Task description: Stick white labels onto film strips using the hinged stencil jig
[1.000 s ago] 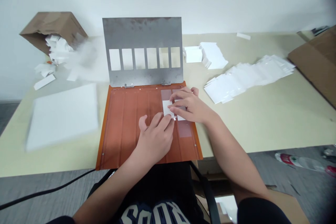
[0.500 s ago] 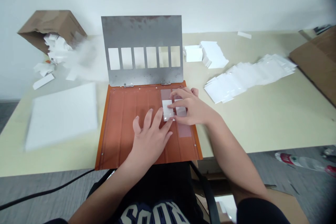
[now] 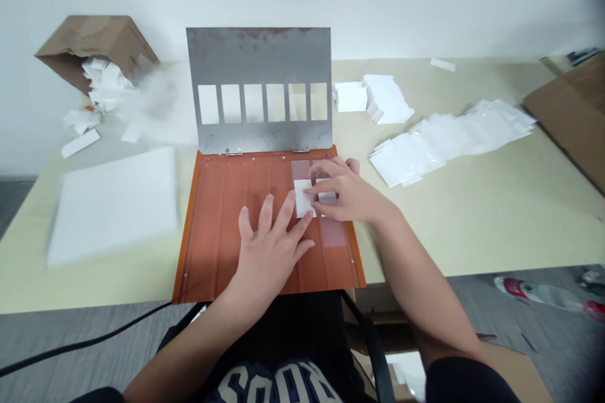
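Note:
An orange hinged board (image 3: 212, 233) lies flat on the table, with a grey metal plate (image 3: 258, 50) standing up along its far edge. The plate has a row of several rectangular windows. My right hand (image 3: 345, 192) lies across a white card (image 3: 302, 198) and a second white card (image 3: 327, 199), its fingertips on them. Translucent pink strips (image 3: 333, 233) run under and beside these cards. My left hand (image 3: 269, 258) rests on the board, fingers spread, its fingertips close to the first card and holding nothing.
A tipped cardboard box (image 3: 97, 50) spills white pieces at the far left. A thick white sheet stack (image 3: 113, 204) lies left of the board. White cards lie stacked (image 3: 385, 97) and fanned (image 3: 449, 141) to the right. Brown cardboard (image 3: 567, 119) overhangs the right table edge.
My left hand has lifted off the white card and drawn back, its fingers spreading wider. My right hand stays on the cards. The view has shifted slightly.

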Demonstrator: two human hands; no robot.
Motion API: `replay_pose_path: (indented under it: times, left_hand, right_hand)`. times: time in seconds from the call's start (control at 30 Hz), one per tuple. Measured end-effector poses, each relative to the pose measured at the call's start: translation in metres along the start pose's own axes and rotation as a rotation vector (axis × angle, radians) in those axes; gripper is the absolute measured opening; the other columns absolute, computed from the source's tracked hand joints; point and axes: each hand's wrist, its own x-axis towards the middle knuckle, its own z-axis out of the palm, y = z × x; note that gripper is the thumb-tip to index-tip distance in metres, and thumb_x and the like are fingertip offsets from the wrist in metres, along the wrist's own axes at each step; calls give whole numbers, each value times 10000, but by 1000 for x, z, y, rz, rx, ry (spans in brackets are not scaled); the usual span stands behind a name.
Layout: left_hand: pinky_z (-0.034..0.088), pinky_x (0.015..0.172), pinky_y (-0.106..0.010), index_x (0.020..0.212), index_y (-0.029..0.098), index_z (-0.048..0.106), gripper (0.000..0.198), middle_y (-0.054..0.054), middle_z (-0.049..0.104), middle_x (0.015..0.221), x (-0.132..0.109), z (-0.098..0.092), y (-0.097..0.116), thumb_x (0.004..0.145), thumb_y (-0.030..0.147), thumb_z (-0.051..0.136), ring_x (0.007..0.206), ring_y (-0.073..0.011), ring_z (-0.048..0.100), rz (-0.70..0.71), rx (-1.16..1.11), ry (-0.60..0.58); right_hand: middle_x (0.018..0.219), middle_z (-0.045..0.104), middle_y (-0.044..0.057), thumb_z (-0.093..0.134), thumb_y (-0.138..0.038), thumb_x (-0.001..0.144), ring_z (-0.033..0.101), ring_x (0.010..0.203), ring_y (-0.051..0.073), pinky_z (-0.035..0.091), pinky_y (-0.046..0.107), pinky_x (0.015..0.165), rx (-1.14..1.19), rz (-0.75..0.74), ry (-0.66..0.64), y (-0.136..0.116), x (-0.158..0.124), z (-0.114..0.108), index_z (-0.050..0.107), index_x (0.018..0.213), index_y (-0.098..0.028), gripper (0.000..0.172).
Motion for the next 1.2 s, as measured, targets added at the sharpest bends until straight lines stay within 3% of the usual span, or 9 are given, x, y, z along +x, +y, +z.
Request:
replay_pose_path:
  times: [0.13, 0.33, 0.77, 0.93, 1.2]
  left_hand:
    - [305, 1009, -703, 1299, 344, 616, 364, -99, 507, 1482, 1, 0, 1, 957, 435, 533, 1306, -393, 475, -3, -8, -9]
    - [288, 1026, -695, 1307, 325, 614, 390, -129, 553, 1420, 1, -3, 4, 945, 454, 548, 1277, -386, 497, -26, -25, -27]
    - [258, 1084, -650, 1374, 314, 556, 473, -115, 584, 1376, -1, -6, 8, 947, 513, 515, 1262, -327, 510, -29, -11, -80]
    - [238, 1125, -612, 1391, 224, 539, 534, -111, 574, 1409, -4, -3, 13, 971, 539, 443, 1284, -301, 504, 7, -18, -70]
    - [330, 1114, -522, 1432, 115, 468, 642, -104, 498, 1490, -7, 1, 27, 992, 566, 343, 1343, -266, 468, 66, -44, -122]
  right_hand:
    - [1115, 620, 46, 646, -324, 842, 508, 960, 226, 220, 413, 803, -3, 4, 15, 0, 1, 3, 759, 860, -274, 125]
    - [1096, 686, 36, 575, -355, 942, 516, 1013, 245, 210, 411, 769, -21, 20, 57, -3, 4, 6, 739, 773, -244, 260]
    - [1007, 749, 31, 595, -283, 923, 553, 1003, 243, 184, 392, 730, -115, -20, 126, -8, 5, 8, 713, 765, -209, 211]
    - [980, 740, 21, 571, -252, 923, 568, 1001, 230, 171, 383, 712, -142, -15, 118, -10, 5, 8, 671, 753, -190, 206]
    - [950, 727, 2, 548, -223, 919, 570, 965, 204, 156, 379, 694, -155, -6, 101, -11, 6, 7, 643, 747, -191, 200]
